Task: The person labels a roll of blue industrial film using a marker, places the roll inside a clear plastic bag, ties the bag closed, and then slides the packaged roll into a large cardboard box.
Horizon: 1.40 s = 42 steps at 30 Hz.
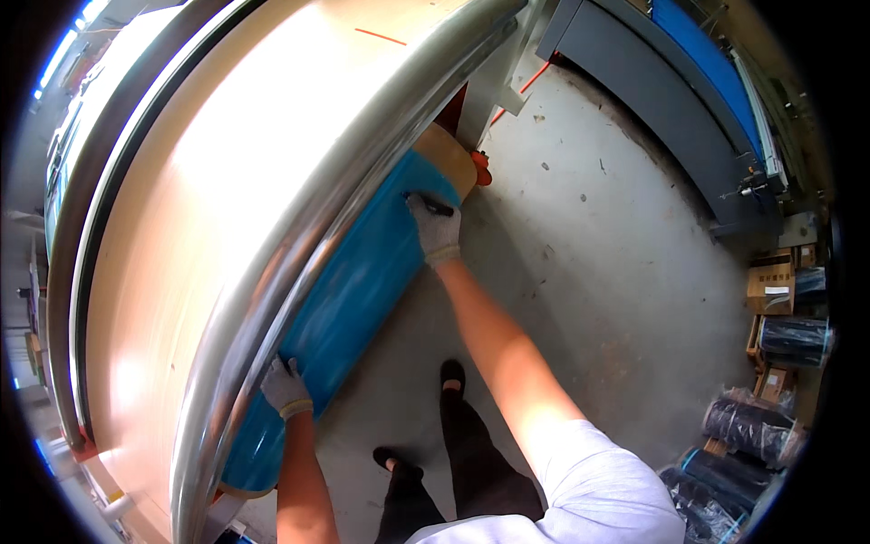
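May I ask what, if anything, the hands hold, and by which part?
The right hand holds a black object, part unclear; whether the left hand holds anything cannot be told.

Glare whitens the pale tabletop (217,190), its edges fisheye-bowed. Right of it, the blue sheet (349,295) gleams and shadow dims the floor (507,249).

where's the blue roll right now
In the head view, the blue roll runs diagonally left of centre, beside the silver rail, with the right hand near its upper end.
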Motion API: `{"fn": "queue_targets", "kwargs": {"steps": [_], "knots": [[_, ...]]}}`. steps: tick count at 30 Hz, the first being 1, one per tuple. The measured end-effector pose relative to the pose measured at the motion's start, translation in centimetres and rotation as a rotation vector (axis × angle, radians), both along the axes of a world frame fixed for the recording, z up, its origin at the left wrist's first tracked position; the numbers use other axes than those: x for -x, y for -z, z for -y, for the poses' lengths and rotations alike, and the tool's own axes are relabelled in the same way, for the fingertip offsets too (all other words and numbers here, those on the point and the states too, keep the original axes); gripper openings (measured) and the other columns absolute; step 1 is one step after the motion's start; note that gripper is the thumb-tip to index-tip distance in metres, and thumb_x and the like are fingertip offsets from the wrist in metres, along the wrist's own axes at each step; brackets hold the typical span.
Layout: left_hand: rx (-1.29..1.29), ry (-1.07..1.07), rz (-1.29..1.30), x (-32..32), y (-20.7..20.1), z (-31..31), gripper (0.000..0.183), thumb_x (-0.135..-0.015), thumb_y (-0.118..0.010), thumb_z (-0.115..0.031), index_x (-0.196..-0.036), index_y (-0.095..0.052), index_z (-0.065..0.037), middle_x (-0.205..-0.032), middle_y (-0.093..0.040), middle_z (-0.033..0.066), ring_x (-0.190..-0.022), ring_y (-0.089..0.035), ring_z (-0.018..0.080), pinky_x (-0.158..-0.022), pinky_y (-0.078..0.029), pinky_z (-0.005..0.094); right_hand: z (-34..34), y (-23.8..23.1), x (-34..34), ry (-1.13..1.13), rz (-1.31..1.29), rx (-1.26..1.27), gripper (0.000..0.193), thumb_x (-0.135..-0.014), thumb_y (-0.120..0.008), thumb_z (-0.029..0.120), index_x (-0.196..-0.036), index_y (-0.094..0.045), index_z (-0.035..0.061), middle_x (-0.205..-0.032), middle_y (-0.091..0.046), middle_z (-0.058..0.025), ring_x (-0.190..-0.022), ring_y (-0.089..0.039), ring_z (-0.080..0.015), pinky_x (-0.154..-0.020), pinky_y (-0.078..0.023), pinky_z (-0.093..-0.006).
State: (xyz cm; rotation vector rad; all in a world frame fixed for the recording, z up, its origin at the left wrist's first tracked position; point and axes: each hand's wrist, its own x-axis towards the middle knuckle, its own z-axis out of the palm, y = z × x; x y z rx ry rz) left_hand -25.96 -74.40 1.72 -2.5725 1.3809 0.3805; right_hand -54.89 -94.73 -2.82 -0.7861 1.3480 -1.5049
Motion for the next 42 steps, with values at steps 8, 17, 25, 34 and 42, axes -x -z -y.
{"fn": "queue_targets", "kwargs": {"steps": [8, 17, 25, 34, 42], "knots": [[0.221, 0.105, 0.130, -1.2, 2.9, -1.3, 0.044, -0.091, -0.054, -0.035, -0.123, -0.056, -0.004, -0.111, -0.062, 0.0198, -0.100, -0.058, 0.0394, -0.088, -0.044, 0.0481, 3.8, 3.1, 0.9, -0.027, -0.107, -0.021, 0.015, -0.085, -0.067, 0.009, -0.093, -0.069, -0.0033, -0.091, -0.069, -0.0084, -0.083, -0.062, -0.0156, -0.078, -0.049, -0.0296], [0.143, 0.058, 0.100, -2.0, 4.1, -1.6, 0.050, -0.092, -0.054, -0.034, -0.131, -0.052, -0.003, -0.118, -0.059, 0.0193, -0.105, -0.055, 0.0386, -0.095, -0.043, 0.0453, 4.0, 2.7, 1.2, 0.033, -0.097, 0.014, 0.013, -0.086, -0.066, 0.010, -0.092, -0.068, -0.0021, -0.089, -0.068, -0.0075, -0.081, -0.061, -0.0160, -0.077, -0.049, -0.0286], [0.152, 0.085, 0.078, -2.8, 3.7, -1.9, 0.051, -0.090, -0.057, -0.033, -0.130, -0.052, -0.002, -0.124, -0.058, 0.0185, -0.116, -0.051, 0.0373, -0.098, -0.040, 0.0472, -2.5, -3.7, 0.9, -0.023, 0.052, -0.299, 0.013, -0.085, -0.063, 0.010, -0.085, -0.064, -0.0029, -0.083, -0.064, -0.0063, -0.078, -0.058, -0.0151, -0.071, -0.047, -0.0279], [0.373, 0.222, -0.560, 0.1, -5.0, -7.5, 0.037, -0.084, -0.066, -0.033, -0.104, -0.060, -0.003, -0.092, -0.067, 0.0177, -0.084, -0.064, 0.0353, -0.074, -0.050, 0.0424, -25.0, -12.0, -7.8, -0.500, -0.020, -0.220, 0.009, -0.089, -0.063, 0.011, -0.089, -0.062, 0.0025, -0.079, -0.062, -0.0055, -0.076, -0.056, -0.0112, -0.068, -0.045, -0.0264], [0.504, 0.084, -0.968, -5.5, -20.7, -21.1, 0.024, -0.075, -0.074, -0.010, -0.091, -0.059, 0.000, -0.069, -0.060, 0.0106, -0.060, -0.056, 0.0154, -0.061, -0.048, 0.0278, -34.0, -26.0, -18.7, -0.862, 0.179, -0.037, 0.012, -0.090, -0.064, 0.007, -0.101, -0.058, 0.0043, -0.089, -0.059, -0.0013, -0.080, -0.054, -0.0074, -0.072, -0.046, -0.0228]]}}
